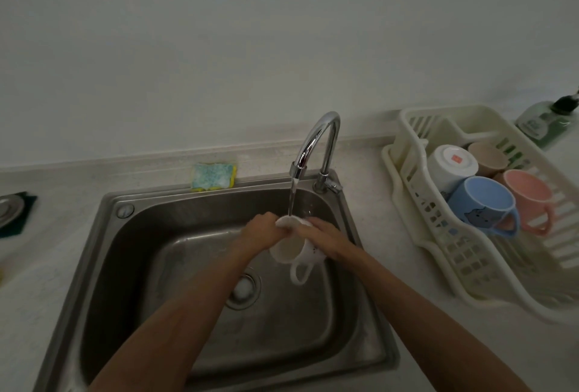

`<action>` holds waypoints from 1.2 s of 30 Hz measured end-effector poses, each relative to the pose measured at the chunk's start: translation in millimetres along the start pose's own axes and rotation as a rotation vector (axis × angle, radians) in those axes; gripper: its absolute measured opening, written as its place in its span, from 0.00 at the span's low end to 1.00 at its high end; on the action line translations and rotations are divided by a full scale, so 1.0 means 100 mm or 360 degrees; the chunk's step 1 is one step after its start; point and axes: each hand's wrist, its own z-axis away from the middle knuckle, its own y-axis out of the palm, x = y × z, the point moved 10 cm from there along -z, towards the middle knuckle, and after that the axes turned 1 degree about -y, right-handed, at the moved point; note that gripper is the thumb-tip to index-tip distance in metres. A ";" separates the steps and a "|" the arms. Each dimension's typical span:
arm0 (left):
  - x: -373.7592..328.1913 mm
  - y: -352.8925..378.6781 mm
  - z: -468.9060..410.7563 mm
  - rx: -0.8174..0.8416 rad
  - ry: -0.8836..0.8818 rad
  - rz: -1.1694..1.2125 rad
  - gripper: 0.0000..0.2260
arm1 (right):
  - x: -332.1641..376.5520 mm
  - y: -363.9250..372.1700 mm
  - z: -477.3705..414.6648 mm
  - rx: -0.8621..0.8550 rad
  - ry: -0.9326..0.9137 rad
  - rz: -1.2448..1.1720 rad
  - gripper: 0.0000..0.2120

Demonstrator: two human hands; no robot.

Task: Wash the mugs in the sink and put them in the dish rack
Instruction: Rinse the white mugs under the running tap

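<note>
The mug (294, 250) you hold is white with small dark marks. In the cream dish rack (410, 138) you have a blue mug (482, 207) with a cat face, a pink mug (529, 197), a beige mug (488, 156) and a white mug (451, 166) with a red square. The sponge (214, 176) is blue-speckled, yellow-edged.

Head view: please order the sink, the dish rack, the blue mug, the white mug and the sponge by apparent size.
1. sink
2. dish rack
3. blue mug and white mug: they look alike, and the white one is partly hidden, so unranked
4. sponge
</note>
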 end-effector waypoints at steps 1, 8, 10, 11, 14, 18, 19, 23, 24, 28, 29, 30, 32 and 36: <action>0.03 0.09 0.06 0.0089 -0.0052 0.0258 0.09 | -0.01 -0.08 -0.01 -0.0126 0.0012 -0.0080 0.26; -0.05 0.73 0.51 0.0832 -0.0503 0.1783 0.14 | -0.05 -0.07 0.06 -0.0503 -0.0019 -0.0340 0.31; 0.01 0.64 0.52 0.0722 -0.0488 0.1724 0.12 | -0.03 -0.01 0.05 -0.0470 -0.0052 -0.0367 0.27; 0.08 0.56 0.52 0.0590 -0.0479 0.1582 0.12 | -0.03 0.04 0.04 -0.0433 -0.0041 -0.0356 0.25; 0.29 0.30 0.49 0.0204 -0.0381 0.1058 0.13 | -0.20 0.36 0.03 -0.0258 0.0233 -0.0389 0.20; 0.39 0.24 0.57 0.0005 -0.0262 0.0994 0.14 | -0.17 0.50 -0.04 -0.0275 0.0518 -0.0861 0.17; 0.40 0.23 0.58 -0.0030 -0.0274 0.1043 0.13 | -0.16 0.48 -0.08 -0.0380 0.0531 -0.0956 0.17; 0.44 0.17 0.51 -0.0142 -0.0309 0.1208 0.13 | -0.19 0.79 -0.10 -0.0462 0.0618 -0.1072 0.18; 0.44 0.19 0.50 -0.0130 -0.0314 0.1223 0.13 | -0.22 0.80 -0.10 -0.0456 0.0617 -0.1085 0.18; 0.40 0.26 0.53 -0.0077 -0.0331 0.1158 0.13 | -0.29 0.41 -0.13 -0.0734 0.0557 -0.0998 0.16; 0.38 0.26 0.53 -0.0072 -0.0330 0.1161 0.14 | -0.28 0.41 -0.12 -0.0721 0.0550 -0.0932 0.17; 0.37 0.25 0.52 -0.0069 -0.0335 0.1183 0.14 | -0.25 0.48 -0.12 -0.0665 0.0544 -0.0901 0.18; 0.35 0.24 0.51 -0.0045 -0.0340 0.1203 0.15 | -0.24 0.59 -0.12 -0.0532 0.0553 -0.0879 0.19; 0.36 0.24 0.55 0.0023 -0.0318 0.1088 0.15 | 0.10 0.02 -0.12 -0.0760 0.0154 -0.0006 0.10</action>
